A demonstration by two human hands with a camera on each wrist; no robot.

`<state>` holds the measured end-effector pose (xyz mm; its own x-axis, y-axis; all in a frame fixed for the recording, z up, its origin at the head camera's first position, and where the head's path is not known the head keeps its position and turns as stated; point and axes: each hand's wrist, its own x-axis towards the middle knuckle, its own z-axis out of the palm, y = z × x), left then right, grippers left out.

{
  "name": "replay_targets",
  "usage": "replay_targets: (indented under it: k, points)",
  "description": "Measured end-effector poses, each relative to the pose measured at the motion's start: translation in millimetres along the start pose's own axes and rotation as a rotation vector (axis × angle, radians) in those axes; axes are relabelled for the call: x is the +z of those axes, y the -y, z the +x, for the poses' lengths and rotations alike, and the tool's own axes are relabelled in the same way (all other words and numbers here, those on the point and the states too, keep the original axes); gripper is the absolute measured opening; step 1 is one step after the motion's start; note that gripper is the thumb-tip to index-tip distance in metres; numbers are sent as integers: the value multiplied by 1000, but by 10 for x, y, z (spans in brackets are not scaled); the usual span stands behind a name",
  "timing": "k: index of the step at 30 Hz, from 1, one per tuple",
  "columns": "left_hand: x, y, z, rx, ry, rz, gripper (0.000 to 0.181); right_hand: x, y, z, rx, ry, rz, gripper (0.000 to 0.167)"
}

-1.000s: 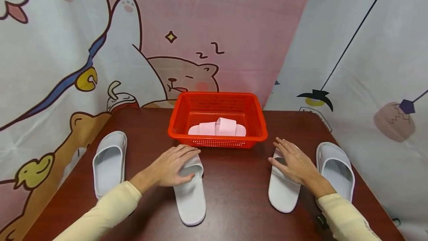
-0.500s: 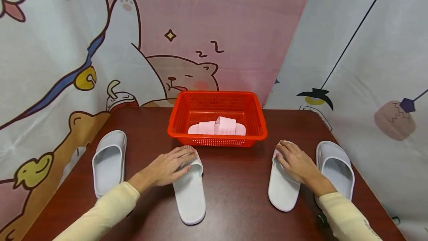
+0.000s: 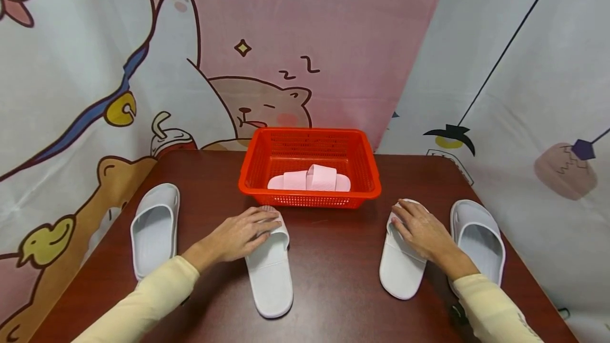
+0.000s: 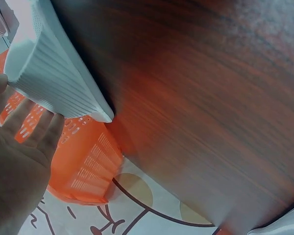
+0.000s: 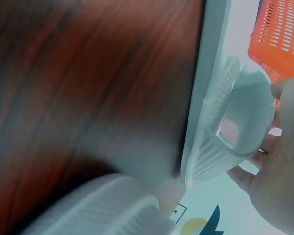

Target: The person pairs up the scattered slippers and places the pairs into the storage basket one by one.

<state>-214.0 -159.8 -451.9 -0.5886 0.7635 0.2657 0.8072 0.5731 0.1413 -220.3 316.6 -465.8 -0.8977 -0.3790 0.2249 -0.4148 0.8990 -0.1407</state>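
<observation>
Change: thumbs drawn in. A second ago both hands hover with thumbs splayed; now the left hand (image 3: 238, 236) and right hand (image 3: 421, 232) each curl over a strap. Taking the red basket (image 3: 310, 200) as clock centre, the left white slipper (image 3: 270, 285) lies at 7 o'clock, the right white slipper (image 3: 402, 271) between 4 and 5, both flat on the table (image 3: 333, 263), soles down, apart from the basket. Grip: left pinches the left strap (image 4: 59, 83), thumb at the rim, fingers behind; right does likewise on the right strap (image 5: 257, 107). How firm, cannot tell. The right slipper's near end swings slightly toward 9 o'clock; the left one's lie looks the same. For the work in hand, that reads as reach finished, hold just made, no lift yet. Pink slippers (image 3: 324, 178) sit unchanged inside the basket; the left grey clog (image 3: 154, 234) at 8 o'clock and right grey clog (image 3: 480, 245) near 4 stay put, neither one held.
</observation>
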Motion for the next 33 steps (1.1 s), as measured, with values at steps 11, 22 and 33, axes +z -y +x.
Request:
replay_targets:
  k: [11,22,33]
  points:
    - [12,4,-3,-10,-5,11,40,-18,-2,15,4,18,-14,50]
    - [26,-3,-3,3,-55,34,38,11,34,37,30,-13,-22,49]
    - [-58,7,5,3,-24,-52,47,-157,-19,31,49,70,56,60]
